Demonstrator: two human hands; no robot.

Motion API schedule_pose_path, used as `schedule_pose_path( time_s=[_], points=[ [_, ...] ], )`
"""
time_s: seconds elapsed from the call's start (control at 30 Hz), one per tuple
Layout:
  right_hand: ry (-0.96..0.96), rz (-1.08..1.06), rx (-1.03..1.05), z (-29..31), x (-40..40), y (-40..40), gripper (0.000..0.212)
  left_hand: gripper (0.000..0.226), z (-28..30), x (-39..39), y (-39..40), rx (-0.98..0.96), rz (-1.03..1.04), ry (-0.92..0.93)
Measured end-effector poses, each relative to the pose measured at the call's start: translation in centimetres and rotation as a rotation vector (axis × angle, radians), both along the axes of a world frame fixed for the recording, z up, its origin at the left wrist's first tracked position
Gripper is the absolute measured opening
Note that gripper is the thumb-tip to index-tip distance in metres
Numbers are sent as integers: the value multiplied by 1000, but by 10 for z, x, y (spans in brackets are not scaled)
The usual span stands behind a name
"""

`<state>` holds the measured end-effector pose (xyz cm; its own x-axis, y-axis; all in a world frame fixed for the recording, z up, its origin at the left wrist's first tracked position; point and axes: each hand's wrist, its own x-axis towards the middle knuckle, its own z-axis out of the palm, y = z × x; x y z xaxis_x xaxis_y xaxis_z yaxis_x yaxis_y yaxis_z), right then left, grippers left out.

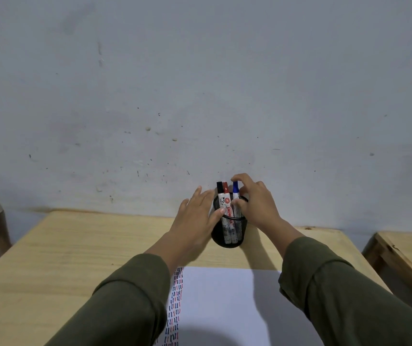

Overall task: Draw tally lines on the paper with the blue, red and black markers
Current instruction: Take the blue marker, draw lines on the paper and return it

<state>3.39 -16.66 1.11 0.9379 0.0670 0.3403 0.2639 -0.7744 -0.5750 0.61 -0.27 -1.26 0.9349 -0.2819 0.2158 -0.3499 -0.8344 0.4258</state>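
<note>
At the worktop's (80, 245) far edge, right hand (257, 203) pinches the blue marker (235, 193) inside the cup (228, 233); left hand (197, 216), fingers spread, touches the cup.

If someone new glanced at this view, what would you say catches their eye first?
Probably the black mesh cup at the far edge of the wooden table, holding black, red and blue markers upright. The left hand rests against its side while the right hand closes around the blue marker. Nearer, white paper shows coloured tally lines along its left edge.
</note>
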Motion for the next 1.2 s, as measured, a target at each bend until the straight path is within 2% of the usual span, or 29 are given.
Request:
schedule_pose_path(
  time_s=[0.1,0.23,0.37,0.5,0.6,0.8,0.9,1.03,1.2],
  points=[
    [-6,15,87,7,-7,1,56,60,4,-3,0,-2,8,0],
    [-111,1,321,37,-15,-1,62,60,22,-6,3,-1,44,-27],
    [-149,1,465,69,-29,-1,65,51,51,-14,4,-221,87,-86],
    [-75,126,515,83,-65,3,62,43,80,-38,2,-474,20,-188],
    [11,222,534,81,-96,9,61,41,97,-62,0,-613,-13,-130],
    [87,318,553,86,-153,16,54,23,105,-106,8,-727,15,-101],
    [114,325,519,91,-178,18,48,20,107,-128,14,-779,78,-111],
    [193,328,471,96,-209,16,50,22,108,-153,19,-934,306,-86],
    [171,375,677,87,-234,22,44,29,102,-175,23,-1034,432,-12]
  ],
)
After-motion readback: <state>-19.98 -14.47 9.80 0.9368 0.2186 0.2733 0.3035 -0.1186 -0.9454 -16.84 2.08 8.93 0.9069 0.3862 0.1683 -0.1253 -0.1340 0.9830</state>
